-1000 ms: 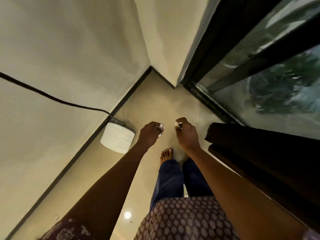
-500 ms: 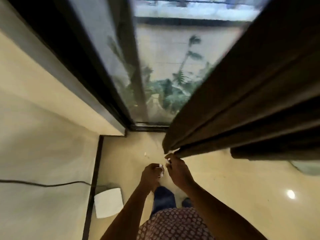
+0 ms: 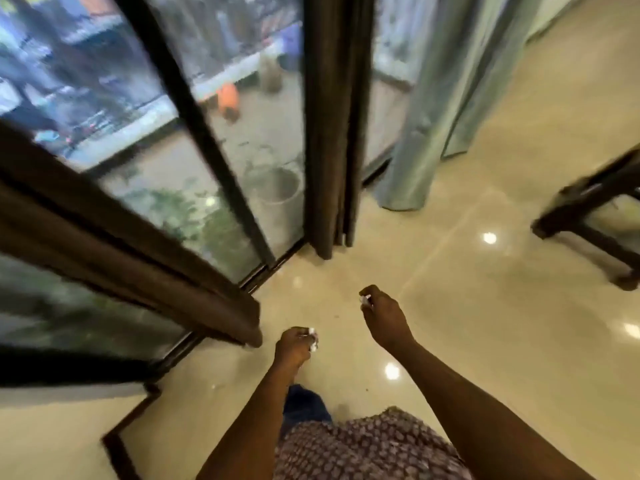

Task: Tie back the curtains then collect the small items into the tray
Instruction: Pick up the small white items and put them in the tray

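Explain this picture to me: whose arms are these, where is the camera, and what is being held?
There is no machine here. A person wears a camera on the head, so you look down along their own two arms to the floor. The left hand and the right hand each pinch something small and white; it is too blurred to name. Ahead is a glass door with a garden outside. A brown curtain hangs in front of it, another brown curtain crosses at the left, and a pale curtain hangs further right. At the right edge stands dark wooden furniture.
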